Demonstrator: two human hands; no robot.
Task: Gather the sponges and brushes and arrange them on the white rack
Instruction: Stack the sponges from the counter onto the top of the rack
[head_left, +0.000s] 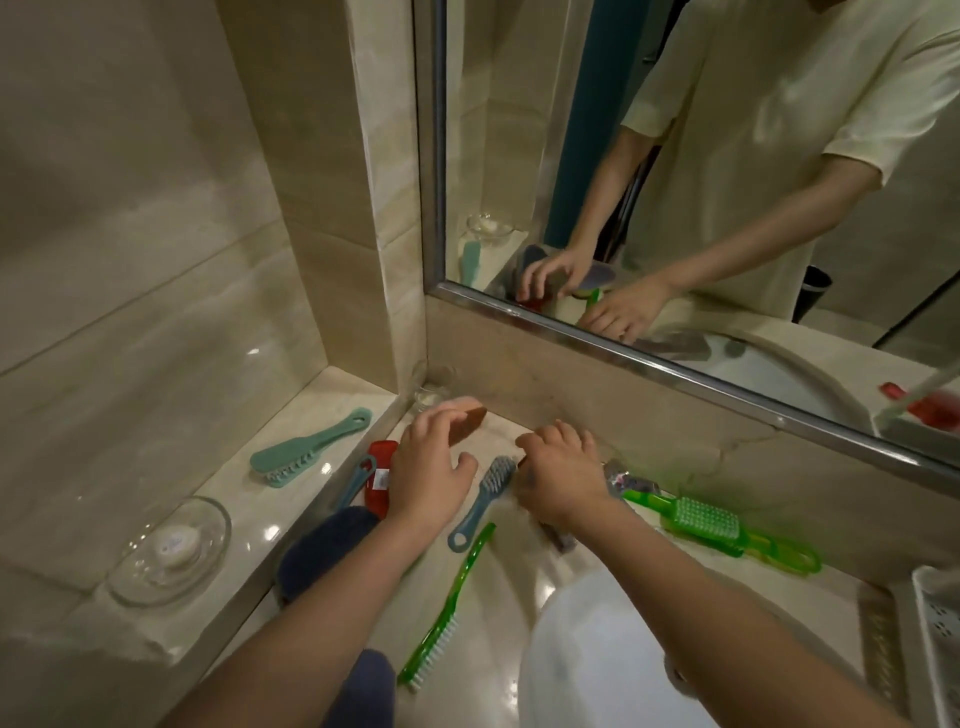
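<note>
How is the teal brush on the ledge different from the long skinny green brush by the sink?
The teal brush is solid-coloured, with a wide head and a short handle; the skinny green brush is see-through, long and narrow. The teal brush lies up on the raised ledge, while the skinny green brush lies lower down on the counter beside the sink. Both lie flat and have pale bristles at one end.

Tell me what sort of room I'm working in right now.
Most likely a bathroom vanity corner: a metal-framed wall mirror hangs above the glossy beige stone counter, a round white washbasin is set into it, and a clear glass soap dish sits on the ledge.
</note>
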